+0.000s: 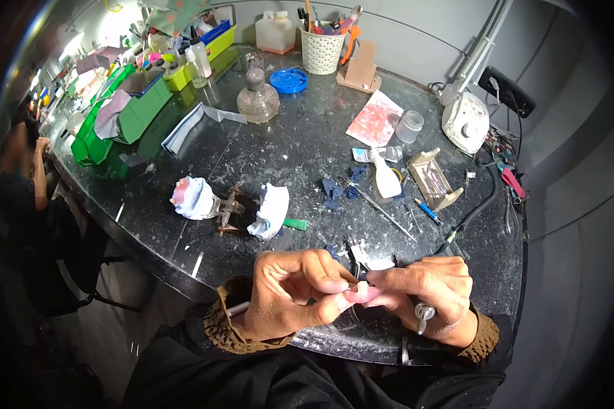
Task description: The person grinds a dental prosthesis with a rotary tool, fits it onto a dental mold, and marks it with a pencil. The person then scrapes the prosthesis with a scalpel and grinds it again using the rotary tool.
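Note:
In front of my body, both hands meet at a small pink-and-white denture piece (363, 293). My left hand (286, 293) pinches it from the left, with thumb and index finger closed. A thin light rod (239, 309) shows beside the left palm; whether that hand grips it is unclear. My right hand (426, 290) has its thumb and fingertips at the denture piece's right side. The metal end of a handpiece (424, 315) sticks out under the curled right fingers. Dark and white items partly covered by the fingers lie just behind the hands.
Left of centre stands an articulator (230, 210) with plaster casts (269, 213). A white bottle (387, 178), thin metal tool (389, 217), blue pen (428, 211) and wooden frame (433, 178) lie right. A glass burner (258, 102) stands behind; a black cord (483, 208) runs along the right edge.

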`<act>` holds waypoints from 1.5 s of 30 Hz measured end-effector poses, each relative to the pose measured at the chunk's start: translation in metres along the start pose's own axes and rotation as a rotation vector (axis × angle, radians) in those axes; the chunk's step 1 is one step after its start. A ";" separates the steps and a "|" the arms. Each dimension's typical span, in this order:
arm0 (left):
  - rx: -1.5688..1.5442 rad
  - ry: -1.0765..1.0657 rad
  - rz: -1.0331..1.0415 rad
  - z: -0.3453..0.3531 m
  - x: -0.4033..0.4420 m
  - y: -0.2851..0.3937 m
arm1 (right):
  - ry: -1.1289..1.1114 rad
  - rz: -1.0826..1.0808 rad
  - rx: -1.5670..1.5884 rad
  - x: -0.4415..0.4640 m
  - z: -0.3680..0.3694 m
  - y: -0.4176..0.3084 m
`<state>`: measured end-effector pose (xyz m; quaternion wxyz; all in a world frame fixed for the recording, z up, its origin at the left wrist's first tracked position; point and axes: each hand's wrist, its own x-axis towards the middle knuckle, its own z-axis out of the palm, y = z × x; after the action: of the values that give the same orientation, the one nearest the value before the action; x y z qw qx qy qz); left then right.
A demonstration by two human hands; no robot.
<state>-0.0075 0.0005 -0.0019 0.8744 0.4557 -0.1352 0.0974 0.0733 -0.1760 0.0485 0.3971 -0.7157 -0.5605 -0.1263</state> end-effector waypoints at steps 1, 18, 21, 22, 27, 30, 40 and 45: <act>-0.003 -0.031 0.000 0.000 0.000 0.001 | 0.011 0.011 0.042 0.000 0.000 0.000; -0.253 -0.325 -0.244 -0.004 0.008 0.012 | -0.219 0.020 0.344 0.009 -0.016 0.003; -0.286 -0.305 -0.218 0.001 0.006 0.010 | -0.166 -0.016 0.341 0.002 -0.016 0.007; -0.280 -0.269 -0.252 0.006 0.004 0.015 | -0.132 -0.021 0.360 0.004 -0.015 0.006; -0.071 -0.330 -0.115 0.011 0.007 0.010 | -0.106 -0.076 0.441 0.005 -0.016 0.007; -0.025 -0.250 -0.118 0.016 0.005 0.012 | -0.016 -0.052 0.389 0.002 -0.013 0.003; 0.461 -0.056 0.279 0.024 0.006 0.020 | -0.163 0.097 0.344 0.004 -0.017 0.003; 0.412 -0.156 0.247 0.024 0.007 0.022 | -0.227 0.103 0.336 -0.005 -0.005 0.008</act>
<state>-0.0107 -0.0060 0.0308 0.7315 0.6104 -0.2342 0.1936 0.0804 -0.1840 0.0452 0.4511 -0.6766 -0.5776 0.0709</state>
